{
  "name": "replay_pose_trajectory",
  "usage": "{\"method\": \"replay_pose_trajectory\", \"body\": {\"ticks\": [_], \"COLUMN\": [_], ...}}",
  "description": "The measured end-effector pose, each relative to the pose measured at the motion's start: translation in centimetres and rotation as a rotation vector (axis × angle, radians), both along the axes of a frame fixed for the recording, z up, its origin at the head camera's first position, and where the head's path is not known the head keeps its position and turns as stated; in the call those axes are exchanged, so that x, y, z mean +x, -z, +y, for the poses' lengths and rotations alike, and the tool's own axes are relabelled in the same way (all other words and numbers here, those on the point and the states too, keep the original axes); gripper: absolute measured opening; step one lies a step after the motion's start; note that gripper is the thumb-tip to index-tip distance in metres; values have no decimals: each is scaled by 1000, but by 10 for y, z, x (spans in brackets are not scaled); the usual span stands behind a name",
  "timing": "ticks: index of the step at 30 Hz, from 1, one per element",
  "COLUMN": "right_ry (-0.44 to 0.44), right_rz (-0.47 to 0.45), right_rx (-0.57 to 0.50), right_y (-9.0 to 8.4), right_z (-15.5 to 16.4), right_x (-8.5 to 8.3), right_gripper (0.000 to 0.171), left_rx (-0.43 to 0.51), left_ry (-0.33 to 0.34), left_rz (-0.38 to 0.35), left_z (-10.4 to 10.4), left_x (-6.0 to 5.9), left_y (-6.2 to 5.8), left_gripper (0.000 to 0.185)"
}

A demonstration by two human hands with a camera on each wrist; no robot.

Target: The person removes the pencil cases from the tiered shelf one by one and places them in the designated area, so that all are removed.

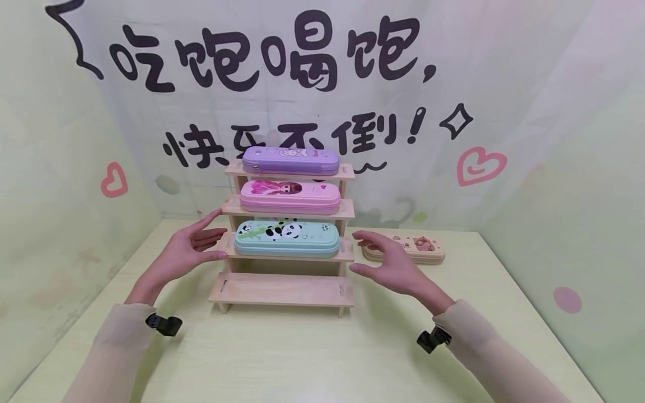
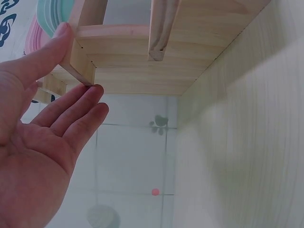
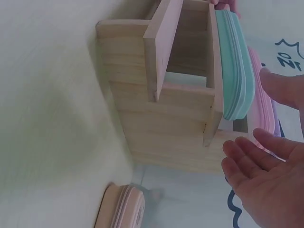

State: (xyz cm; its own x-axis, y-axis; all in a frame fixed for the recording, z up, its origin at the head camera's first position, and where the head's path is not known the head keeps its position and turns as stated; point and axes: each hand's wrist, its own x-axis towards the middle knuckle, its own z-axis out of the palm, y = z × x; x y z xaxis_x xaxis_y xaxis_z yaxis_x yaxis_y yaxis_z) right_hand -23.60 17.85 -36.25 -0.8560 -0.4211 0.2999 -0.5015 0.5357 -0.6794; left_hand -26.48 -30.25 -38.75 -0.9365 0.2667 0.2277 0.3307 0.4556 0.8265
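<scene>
Both hands are released with fingers straight: the left hand (image 1: 183, 252) at 9 o'clock and the right hand (image 1: 390, 263) at 3 o'clock of the teal panda-print pencil case (image 1: 286, 238), which lies on the stepped wooden rack's (image 1: 282, 290) third step. A beige bear-print pencil case (image 1: 418, 248) lies on the pale green bench (image 1: 302, 352), partly hidden behind the right hand.
</scene>
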Motion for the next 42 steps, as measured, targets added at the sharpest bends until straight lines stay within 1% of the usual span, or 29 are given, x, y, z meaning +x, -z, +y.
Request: {"method": "replay_pose_trajectory", "body": {"ticks": [9, 17, 30, 42], "right_ry": [16, -1, 15, 46], "right_rz": [-29, -24, -25, -80], "right_rx": [4, -24, -20, -77], "right_y": [-2, -5, -1, -1], "right_z": [-23, -35, -44, -47], "right_x": [-13, -20, -22, -21], "right_gripper": [75, 72, 70, 68], "left_rx": [8, 9, 9, 0], "left_ry": [10, 11, 15, 6], "left_rz": [6, 6, 8, 9], "left_z": [-1, -1, -1, -1], "left_x": [-2, -1, -1, -1], "left_y": [2, 2, 1, 2], "left_gripper": [101, 101, 101, 101]}}
